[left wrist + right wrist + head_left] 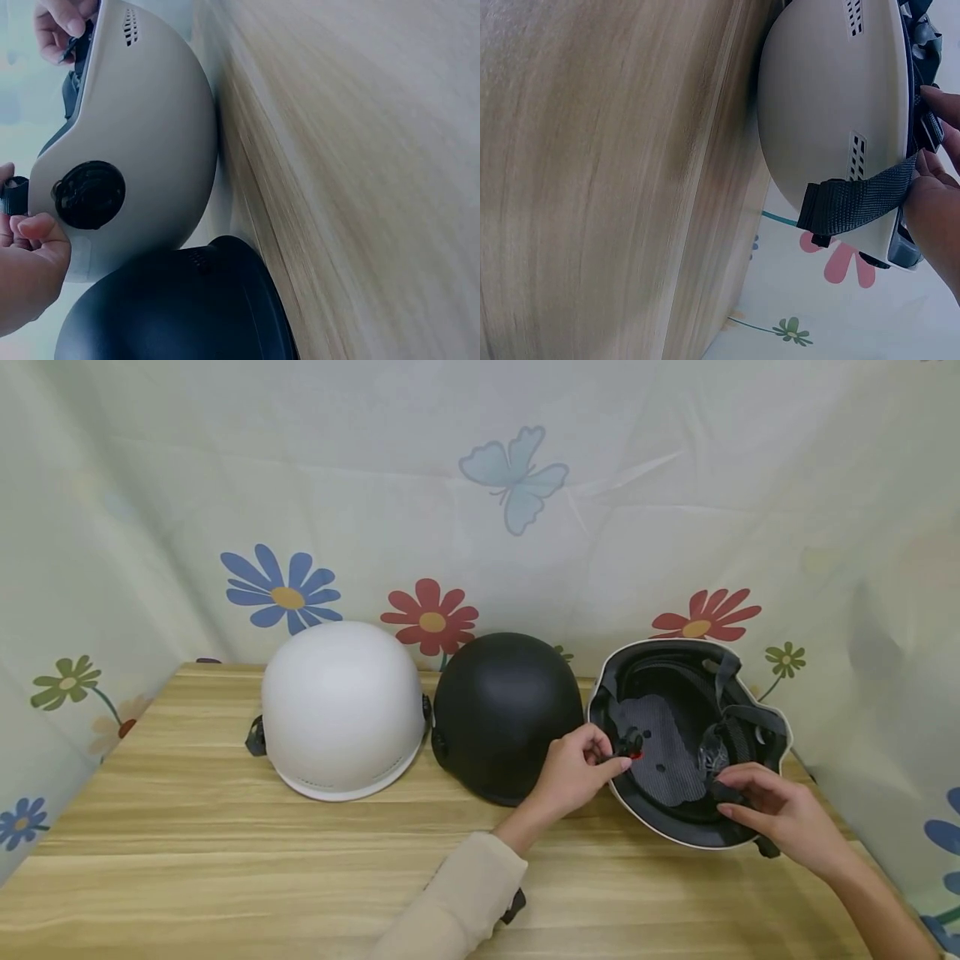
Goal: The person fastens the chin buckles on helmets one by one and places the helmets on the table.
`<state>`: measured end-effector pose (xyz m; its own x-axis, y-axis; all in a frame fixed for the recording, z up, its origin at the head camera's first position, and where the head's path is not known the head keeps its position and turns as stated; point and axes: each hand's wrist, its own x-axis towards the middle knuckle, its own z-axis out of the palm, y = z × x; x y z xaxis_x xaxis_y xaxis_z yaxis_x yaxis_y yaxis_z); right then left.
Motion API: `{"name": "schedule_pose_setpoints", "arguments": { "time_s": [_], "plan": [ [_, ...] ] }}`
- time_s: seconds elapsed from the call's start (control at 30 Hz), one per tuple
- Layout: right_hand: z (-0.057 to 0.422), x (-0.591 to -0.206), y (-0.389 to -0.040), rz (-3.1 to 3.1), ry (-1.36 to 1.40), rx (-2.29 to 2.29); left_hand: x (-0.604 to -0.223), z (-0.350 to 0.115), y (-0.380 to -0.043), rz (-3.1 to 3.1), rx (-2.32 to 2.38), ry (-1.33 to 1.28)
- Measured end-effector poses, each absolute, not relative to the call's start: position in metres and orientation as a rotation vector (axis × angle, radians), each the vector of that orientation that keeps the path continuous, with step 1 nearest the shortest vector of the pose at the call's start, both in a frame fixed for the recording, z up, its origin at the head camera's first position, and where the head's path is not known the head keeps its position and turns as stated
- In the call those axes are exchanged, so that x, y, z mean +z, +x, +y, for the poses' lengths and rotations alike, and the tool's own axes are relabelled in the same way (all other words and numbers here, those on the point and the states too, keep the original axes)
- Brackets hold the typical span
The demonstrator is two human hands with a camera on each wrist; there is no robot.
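An upturned helmet [660, 827] with a pale shell and black padded inside lies at the right of the table. My left hand [573, 768] pinches a black chin-strap buckle [630, 743] with a red part at the helmet's left rim. At the opposite side, my right hand [780, 814] pinches a black strap piece [726, 792] between thumb and fingers. In the right wrist view a wide black strap [862, 202] hangs over the shell beside the right hand [937, 172]. The left wrist view shows a round black knob [90, 195] on the shell near the left hand [34, 262].
A black helmet [506, 710] stands dome up, close beside the upturned one. Left of it is a white helmet [341, 710], also dome up. All sit on a wood-grain table [225, 860] before a flowered curtain [375, 510]. A small black piece [513, 907] shows by the left sleeve.
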<state>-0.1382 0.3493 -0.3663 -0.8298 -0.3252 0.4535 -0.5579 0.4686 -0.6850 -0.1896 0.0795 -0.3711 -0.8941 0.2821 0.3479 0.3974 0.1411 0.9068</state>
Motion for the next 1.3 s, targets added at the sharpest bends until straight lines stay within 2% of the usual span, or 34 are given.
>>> {"name": "schedule_pose_setpoints", "arguments": {
  "time_s": [0.67,1.3],
  "plan": [
    [0.3499,-0.3641,-0.1394,-2.455,0.771,1.291,-0.3653,0.0709,-0.1902,-2.379,-1.987,-0.752],
    [0.3487,-0.3624,-0.1404,-2.498,0.73,1.252,-0.3678,0.0707,-0.1897,-2.385,-1.895,-0.798]
  ]
}}
